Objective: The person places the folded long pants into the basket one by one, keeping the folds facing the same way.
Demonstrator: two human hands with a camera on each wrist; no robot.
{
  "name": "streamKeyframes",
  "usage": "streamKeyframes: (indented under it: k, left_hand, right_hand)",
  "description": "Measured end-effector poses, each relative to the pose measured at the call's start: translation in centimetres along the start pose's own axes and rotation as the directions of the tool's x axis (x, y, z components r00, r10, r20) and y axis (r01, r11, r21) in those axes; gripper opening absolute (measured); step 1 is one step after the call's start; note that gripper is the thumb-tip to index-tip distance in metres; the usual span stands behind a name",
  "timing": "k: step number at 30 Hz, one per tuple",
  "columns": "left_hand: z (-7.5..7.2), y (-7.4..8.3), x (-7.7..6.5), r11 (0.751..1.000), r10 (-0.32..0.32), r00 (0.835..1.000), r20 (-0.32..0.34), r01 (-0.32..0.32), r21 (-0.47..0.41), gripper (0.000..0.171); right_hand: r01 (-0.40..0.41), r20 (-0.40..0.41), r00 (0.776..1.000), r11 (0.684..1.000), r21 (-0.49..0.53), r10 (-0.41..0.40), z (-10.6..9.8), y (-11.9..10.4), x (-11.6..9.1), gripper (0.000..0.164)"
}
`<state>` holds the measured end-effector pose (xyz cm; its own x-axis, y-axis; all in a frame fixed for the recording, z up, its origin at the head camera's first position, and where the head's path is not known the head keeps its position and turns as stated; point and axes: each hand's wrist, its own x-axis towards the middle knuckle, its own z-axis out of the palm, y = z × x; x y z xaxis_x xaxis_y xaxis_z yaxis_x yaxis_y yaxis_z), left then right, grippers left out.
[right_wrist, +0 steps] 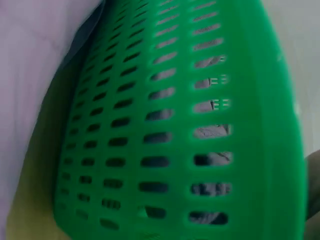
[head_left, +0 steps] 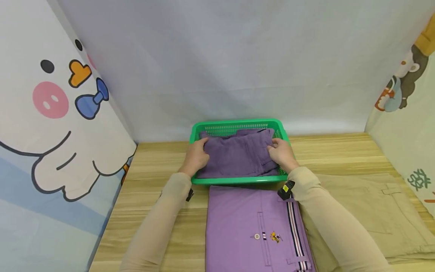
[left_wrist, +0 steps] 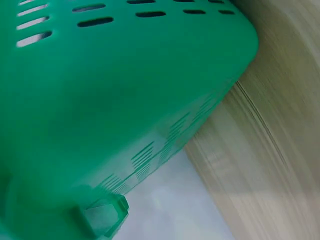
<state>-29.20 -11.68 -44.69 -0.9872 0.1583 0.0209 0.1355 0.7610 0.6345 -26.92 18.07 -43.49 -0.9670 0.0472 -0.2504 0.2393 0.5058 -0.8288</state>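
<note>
A dark purple folded garment [head_left: 234,156] lies inside a green plastic basket [head_left: 238,180] in the head view. My left hand [head_left: 196,158] pinches the garment's left edge, thumb on top. At the opposite edge, the right hand [head_left: 283,154] pinches the cloth as well. Fingertips under the fabric are hidden. Only the slotted outer side of the basket [left_wrist: 125,90] fills most of the left wrist view. The right wrist camera likewise faces the basket's perforated wall [right_wrist: 250,125], with a sliver of hand [right_wrist: 313,187] at the right edge.
In front of the basket lies a folded light purple garment [head_left: 234,226] with a button and striped trim. Khaki trousers [head_left: 360,211] are spread at the right, partly under the right forearm. A pale curtain [head_left: 217,68] stands behind the wooden table [head_left: 163,162].
</note>
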Motion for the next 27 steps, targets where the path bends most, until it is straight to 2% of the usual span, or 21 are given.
streamKeyframes:
  k: [6, 9, 14, 16, 21, 24, 27]
  left_hand:
    - [0.1, 0.2, -0.1, 0.999, -0.020, 1.000, 0.021, 0.019, 0.033, 0.067]
    - [0.2, 0.4, -0.3, 0.999, -0.022, 0.999, 0.045, 0.020, 0.041, 0.065]
    - [0.5, 0.6, -0.5, 0.999, 0.019, 0.997, 0.068, -0.021, 0.033, 0.061]
    - [0.5, 0.6, -0.6, 1.000, 0.017, 0.996, 0.092, -0.019, 0.020, 0.061]
    - [0.5, 0.6, -1.2, 0.999, -0.018, 0.991, 0.129, 0.023, -0.042, 0.064]
    - [0.2, 1.0, -2.0, 0.992, -0.017, 0.995, 0.103, 0.029, -0.122, 0.067]
    - [-0.4, 1.9, -3.0, 0.969, 0.013, 0.997, 0.073, 0.006, -0.246, 0.067]
  right_hand:
    - [0.006, 0.018, 1.000, 0.997, -0.075, -0.005, 0.2, 0.2, 0.0, 0.063]
    - [0.008, 0.064, 0.998, 0.995, -0.101, -0.002, 0.4, 0.3, -0.1, 0.067]
    - [-0.001, 0.123, 0.992, 0.997, -0.072, 0.010, 1.0, 0.0, -0.2, 0.068]
    - [-0.019, 0.135, 0.991, 0.998, -0.060, 0.027, 1.2, -0.1, -0.2, 0.068]
    - [-0.067, 0.174, 0.982, 0.997, -0.026, 0.071, 1.3, -0.7, -0.6, 0.071]
    - [-0.061, 0.194, 0.979, 0.998, 0.002, 0.060, 1.1, -1.3, -1.3, 0.072]
    - [-0.032, 0.214, 0.977, 0.999, 0.031, 0.025, 0.8, -1.9, -2.4, 0.071]
